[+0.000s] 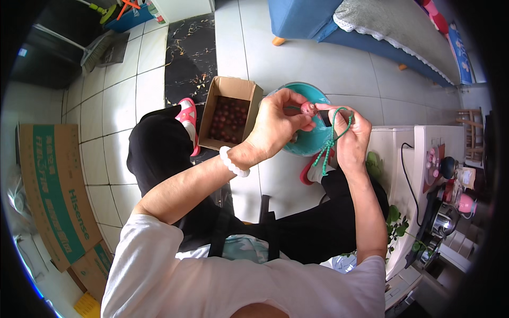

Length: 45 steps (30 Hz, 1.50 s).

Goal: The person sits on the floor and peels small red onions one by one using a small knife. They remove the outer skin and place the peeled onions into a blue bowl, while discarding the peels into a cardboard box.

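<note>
My left hand (278, 115), with a white bead bracelet at its wrist, pinches a small round pinkish-red fruit or bulb (308, 109). Close beside it, my right hand (354, 133) grips a small tool with a black handle (325, 118), probably a knife. Its working end is hard to make out against the fruit. A knotted green cord (329, 144) hangs from the tool. Below both hands stands a round teal basin (304, 145) on the floor, partly covered by them. Left of the basin, an open cardboard box (234, 84) contains many dark-red round fruits (228, 119).
My pink shoe (187, 113) is beside the box. A blue sofa (302, 20) stands at the upper right, and a white cabinet (397, 159) to the right. Large flat cartons (59, 190) lean at the left. A broom (93, 51) rests at the upper left.
</note>
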Each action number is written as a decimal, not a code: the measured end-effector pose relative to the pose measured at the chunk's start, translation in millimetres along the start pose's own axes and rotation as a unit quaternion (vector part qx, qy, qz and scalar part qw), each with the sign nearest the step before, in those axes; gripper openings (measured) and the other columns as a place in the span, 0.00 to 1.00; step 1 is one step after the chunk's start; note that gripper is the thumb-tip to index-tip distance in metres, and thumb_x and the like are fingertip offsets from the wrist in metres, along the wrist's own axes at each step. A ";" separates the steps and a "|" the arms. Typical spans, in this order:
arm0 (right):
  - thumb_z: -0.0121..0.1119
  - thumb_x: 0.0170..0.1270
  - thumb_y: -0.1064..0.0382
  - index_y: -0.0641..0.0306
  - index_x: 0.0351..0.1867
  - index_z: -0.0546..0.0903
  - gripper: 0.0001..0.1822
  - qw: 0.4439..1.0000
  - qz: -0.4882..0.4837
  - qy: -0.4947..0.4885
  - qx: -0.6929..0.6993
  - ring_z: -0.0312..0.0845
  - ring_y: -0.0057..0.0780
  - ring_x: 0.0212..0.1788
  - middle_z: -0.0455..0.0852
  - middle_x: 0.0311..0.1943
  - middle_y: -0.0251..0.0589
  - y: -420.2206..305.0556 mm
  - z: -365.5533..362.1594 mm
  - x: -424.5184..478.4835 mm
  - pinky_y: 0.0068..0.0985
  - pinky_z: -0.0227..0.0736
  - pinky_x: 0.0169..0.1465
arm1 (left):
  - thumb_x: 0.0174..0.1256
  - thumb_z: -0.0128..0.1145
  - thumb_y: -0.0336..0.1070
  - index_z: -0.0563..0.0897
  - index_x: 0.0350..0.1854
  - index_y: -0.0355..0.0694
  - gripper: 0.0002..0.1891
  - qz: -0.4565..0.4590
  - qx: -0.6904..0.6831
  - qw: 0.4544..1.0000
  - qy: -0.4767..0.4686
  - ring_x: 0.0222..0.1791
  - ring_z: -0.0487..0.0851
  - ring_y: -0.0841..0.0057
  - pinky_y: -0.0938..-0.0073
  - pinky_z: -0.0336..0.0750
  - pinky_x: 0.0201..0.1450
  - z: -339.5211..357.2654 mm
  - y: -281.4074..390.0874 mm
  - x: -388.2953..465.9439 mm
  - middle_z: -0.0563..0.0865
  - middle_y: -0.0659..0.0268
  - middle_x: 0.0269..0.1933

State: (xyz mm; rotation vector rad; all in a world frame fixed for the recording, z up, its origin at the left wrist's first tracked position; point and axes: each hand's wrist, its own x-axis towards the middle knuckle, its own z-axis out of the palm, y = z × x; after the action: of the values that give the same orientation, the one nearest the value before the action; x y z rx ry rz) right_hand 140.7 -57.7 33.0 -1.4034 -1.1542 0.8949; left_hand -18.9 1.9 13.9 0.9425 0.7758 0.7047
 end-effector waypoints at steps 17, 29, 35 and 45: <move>0.57 0.67 0.69 0.71 0.39 0.84 0.07 1.000 0.007 -0.011 -0.019 0.77 0.15 0.34 0.88 0.33 0.38 2.4 5.9 -0.3 0.19 0.72 0.42 | 0.59 0.59 0.20 0.74 0.45 0.25 0.13 0.009 0.047 0.999 0.021 0.37 0.86 0.73 0.76 0.83 0.42 0.2 -4.6 -2.8 0.83 0.56 0.40; 0.58 0.66 0.69 0.73 0.36 0.83 0.07 1.000 -0.002 0.018 0.011 0.77 0.17 0.33 0.86 0.29 0.37 8.1 8.1 2.7 0.18 0.72 0.41 | 0.59 0.59 0.20 0.74 0.46 0.24 0.13 -0.012 0.012 1.000 0.021 0.36 0.86 0.73 0.77 0.83 0.42 2.0 -3.5 -3.0 0.84 0.56 0.40; 0.58 0.67 0.65 0.71 0.38 0.84 0.10 1.000 0.021 -0.016 -0.006 0.73 0.14 0.31 0.86 0.31 0.33 -8.1 -4.3 6.5 0.16 0.69 0.37 | 0.61 0.57 0.19 0.74 0.46 0.25 0.12 -0.016 -0.029 0.999 -0.041 0.39 0.86 0.72 0.76 0.83 0.45 -5.1 4.7 1.0 0.83 0.55 0.42; 0.57 0.67 0.68 0.71 0.38 0.85 0.08 0.999 0.034 -0.023 -0.023 0.70 0.12 0.30 0.86 0.30 0.32 -6.8 -4.6 4.8 0.15 0.66 0.36 | 0.62 0.58 0.20 0.74 0.45 0.25 0.11 -0.011 0.004 0.999 -0.039 0.38 0.86 0.73 0.76 0.83 0.43 -3.4 3.6 -0.9 0.83 0.55 0.41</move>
State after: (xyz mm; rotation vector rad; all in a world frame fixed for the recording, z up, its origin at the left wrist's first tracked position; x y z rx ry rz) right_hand 145.2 -54.4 40.8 -1.4731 -1.1742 0.9589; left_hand -22.8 4.1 16.0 0.9622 0.7202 0.6416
